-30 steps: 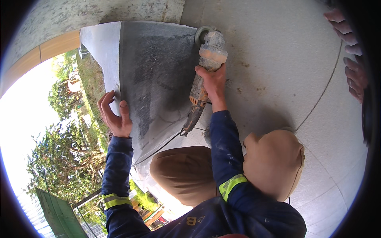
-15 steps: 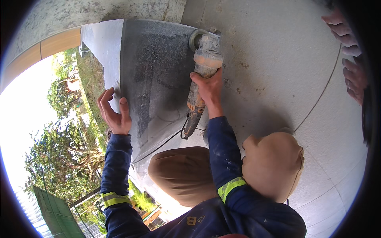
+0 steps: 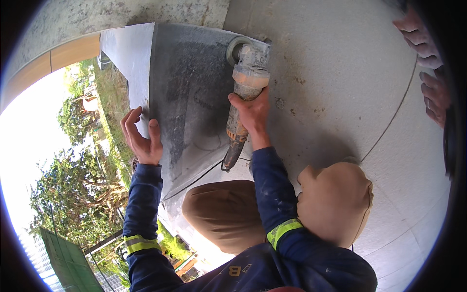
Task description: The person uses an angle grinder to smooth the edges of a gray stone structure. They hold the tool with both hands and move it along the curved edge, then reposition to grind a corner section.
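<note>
Dust-caked angle grinder (image 3: 245, 92) gripped in right hand (image 3: 253, 114) on grey slab (image 3: 189, 92).

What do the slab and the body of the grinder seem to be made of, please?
The slab looks like stone or a stone-like tile: flat, dark grey, matt, with a pale cut edge and dust on top; which stone I cannot tell. The grinder, held in the right hand, seems to have a moulded plastic body, orange under a coat of pale dust, with a metal-looking head. The left hand rests on the slab's edge.

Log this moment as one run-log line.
left hand: steadies grey slab edge | right hand: grips angle grinder | disc at slab's far edge | cord trails
</note>
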Action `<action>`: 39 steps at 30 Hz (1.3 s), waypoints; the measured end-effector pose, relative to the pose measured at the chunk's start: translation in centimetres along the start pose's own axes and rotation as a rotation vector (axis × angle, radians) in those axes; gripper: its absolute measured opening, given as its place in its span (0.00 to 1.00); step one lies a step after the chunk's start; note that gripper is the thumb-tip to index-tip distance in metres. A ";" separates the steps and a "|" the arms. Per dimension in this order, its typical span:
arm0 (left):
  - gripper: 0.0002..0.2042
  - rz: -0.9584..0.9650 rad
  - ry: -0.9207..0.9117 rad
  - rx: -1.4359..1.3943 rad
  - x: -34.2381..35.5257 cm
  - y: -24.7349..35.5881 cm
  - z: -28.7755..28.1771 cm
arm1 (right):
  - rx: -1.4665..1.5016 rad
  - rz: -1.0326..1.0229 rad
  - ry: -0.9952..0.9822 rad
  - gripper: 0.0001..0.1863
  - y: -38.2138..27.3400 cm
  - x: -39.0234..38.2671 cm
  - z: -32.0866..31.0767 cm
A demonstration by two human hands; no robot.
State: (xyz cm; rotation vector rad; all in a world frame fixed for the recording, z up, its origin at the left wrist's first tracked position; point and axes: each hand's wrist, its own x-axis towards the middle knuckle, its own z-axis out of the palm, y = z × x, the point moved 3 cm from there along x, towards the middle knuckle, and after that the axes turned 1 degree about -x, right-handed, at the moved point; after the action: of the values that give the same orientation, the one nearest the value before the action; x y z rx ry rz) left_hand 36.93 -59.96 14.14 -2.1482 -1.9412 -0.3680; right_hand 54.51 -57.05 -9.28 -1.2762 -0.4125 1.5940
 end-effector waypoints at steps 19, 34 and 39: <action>0.23 0.007 -0.002 0.003 0.1 0.3 -0.1 | -0.106 -0.013 0.042 0.36 0.0 0.6 -1.1; 0.23 -0.006 -0.013 0.008 0.0 0.1 0.1 | -0.064 -0.061 -0.011 0.36 -1.8 -0.1 -0.1; 0.24 -0.011 -0.031 0.029 0.0 0.3 0.1 | -0.113 -0.062 -0.029 0.36 -1.2 -0.3 -0.3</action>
State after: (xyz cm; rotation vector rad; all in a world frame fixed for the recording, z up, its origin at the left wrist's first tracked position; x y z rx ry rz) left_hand 37.24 -59.95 14.00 -2.1386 -1.9636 -0.3087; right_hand 55.36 -56.88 -8.32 -1.3135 -0.5619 1.5572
